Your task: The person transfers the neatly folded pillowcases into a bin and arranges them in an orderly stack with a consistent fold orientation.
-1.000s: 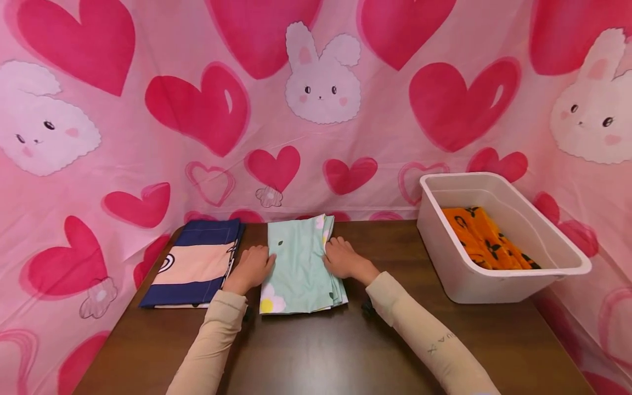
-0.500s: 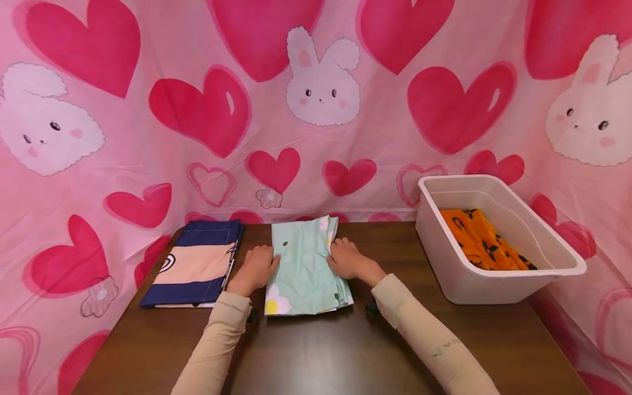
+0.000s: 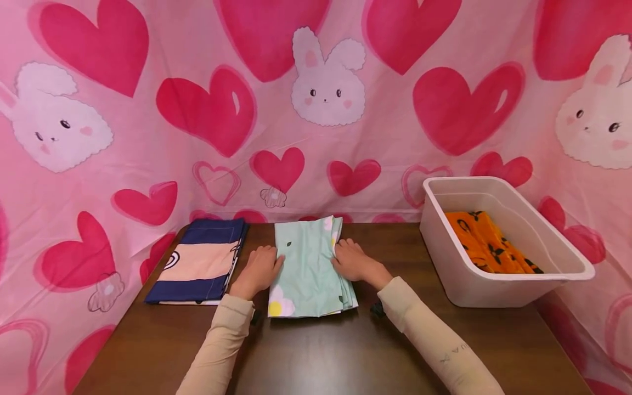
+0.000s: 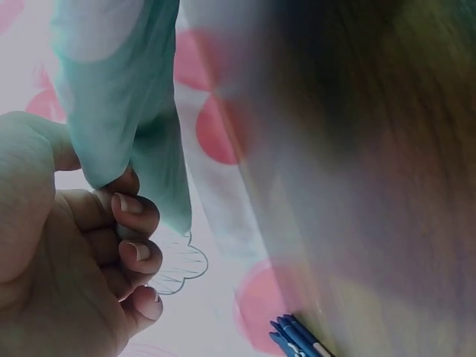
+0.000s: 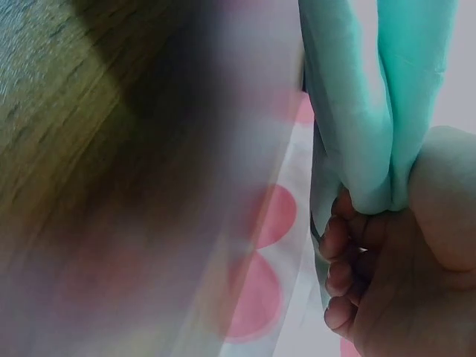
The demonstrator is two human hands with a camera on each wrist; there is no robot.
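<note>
Wrist cams: L fingers (image 4: 135, 210) & R fingers (image 5: 337, 242) pinching green cloth (image 3: 307, 269), tips hidden in head cam

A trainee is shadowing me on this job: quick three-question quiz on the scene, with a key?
1. Fill in: the orange cloth lies inside the ____.
2. True or false: the left hand and right hand both grip the pale green cloth.
3. Order the three cloths from left to right in the head view.

Key:
1. White bin.
2. True.
3. Navy-and-peach cloth, pale green cloth, orange cloth.
</note>
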